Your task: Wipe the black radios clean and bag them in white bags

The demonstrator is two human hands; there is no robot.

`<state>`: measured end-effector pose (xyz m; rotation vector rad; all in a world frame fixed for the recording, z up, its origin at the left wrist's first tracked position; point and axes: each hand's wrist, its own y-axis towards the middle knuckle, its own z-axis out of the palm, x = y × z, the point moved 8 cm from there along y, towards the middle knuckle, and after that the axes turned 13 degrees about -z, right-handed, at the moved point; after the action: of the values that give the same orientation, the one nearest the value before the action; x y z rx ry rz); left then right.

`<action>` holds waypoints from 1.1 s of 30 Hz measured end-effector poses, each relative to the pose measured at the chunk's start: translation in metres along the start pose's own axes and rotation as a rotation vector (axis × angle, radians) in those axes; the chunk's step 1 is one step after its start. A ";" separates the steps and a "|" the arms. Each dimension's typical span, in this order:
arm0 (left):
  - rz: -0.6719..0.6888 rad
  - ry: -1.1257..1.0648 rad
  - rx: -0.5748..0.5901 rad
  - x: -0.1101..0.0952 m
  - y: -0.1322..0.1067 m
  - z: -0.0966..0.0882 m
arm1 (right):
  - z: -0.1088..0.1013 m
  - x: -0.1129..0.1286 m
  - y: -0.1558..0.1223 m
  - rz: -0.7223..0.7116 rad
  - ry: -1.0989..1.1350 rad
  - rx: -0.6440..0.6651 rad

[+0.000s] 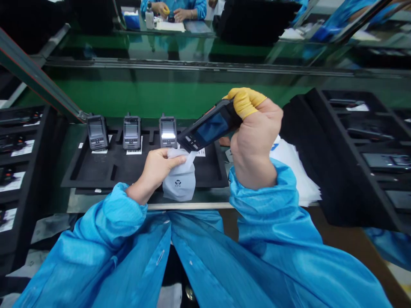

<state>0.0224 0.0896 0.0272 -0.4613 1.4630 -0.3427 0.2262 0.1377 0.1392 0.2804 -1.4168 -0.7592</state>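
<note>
My right hand [255,137], with yellow finger cots on its fingertips, is closed round a black handheld device [210,126] with a dark screen, held tilted with its keypad end pointing down-left. My left hand [159,167] pinches the open top of a small white plastic bag [180,182] just under that end. Both hands hover over the near edge of a black foam tray [105,169]. Three similar devices [132,131] stand upright in the tray's back row.
A stack of white bags [298,171] lies right of the tray. Black trays with more devices sit at far left [19,145] and far right [369,141]. A green conveyor [180,96] runs behind. Another person's hands [171,12] work at the far bench.
</note>
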 end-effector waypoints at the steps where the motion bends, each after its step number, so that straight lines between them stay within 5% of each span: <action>1: -0.001 0.011 0.000 0.001 0.001 0.000 | 0.000 0.002 0.001 -0.017 -0.023 0.009; 16: -0.051 0.022 0.066 0.003 -0.007 0.014 | 0.013 -0.007 -0.005 0.020 0.056 -0.029; 26: 0.010 -0.008 0.054 0.006 -0.006 0.009 | 0.005 -0.008 -0.014 0.071 -0.077 0.113; 33: 0.036 0.049 0.164 0.008 -0.005 0.018 | 0.018 -0.003 -0.004 0.157 -0.070 0.226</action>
<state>0.0411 0.0828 0.0236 -0.2966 1.4760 -0.4444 0.2082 0.1412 0.1370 0.3154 -1.5737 -0.4842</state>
